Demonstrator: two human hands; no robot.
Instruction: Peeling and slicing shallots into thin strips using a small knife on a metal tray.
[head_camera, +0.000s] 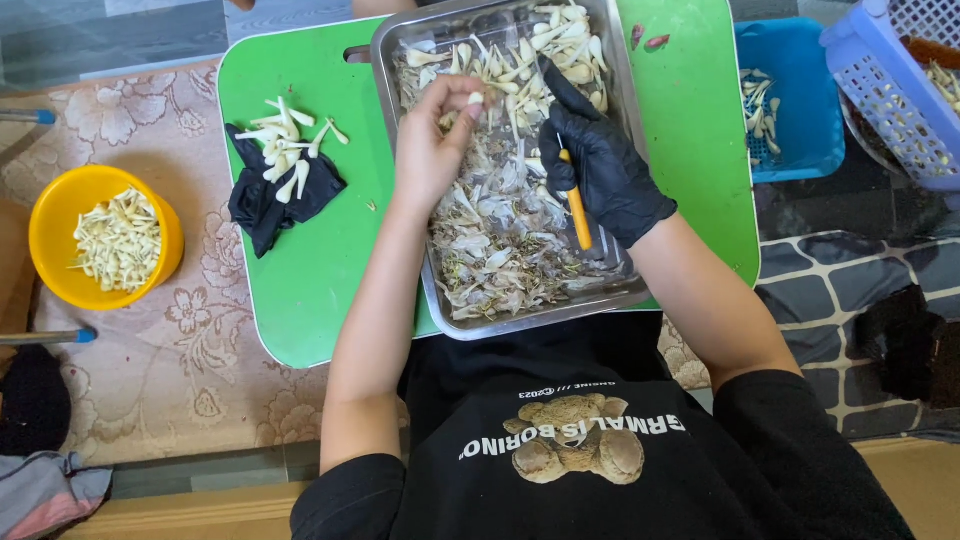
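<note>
Pinching one garlic clove in bare left hand at top middle; gloved right hand gripping orange knife. Peeling slowly, over the tray.

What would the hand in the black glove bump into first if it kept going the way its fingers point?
The right hand points toward the far end of the metal tray. It would probably meet the pile of unpeeled garlic cloves heaped there first, then the tray's far wall. Its height above them is hard to judge.
</note>
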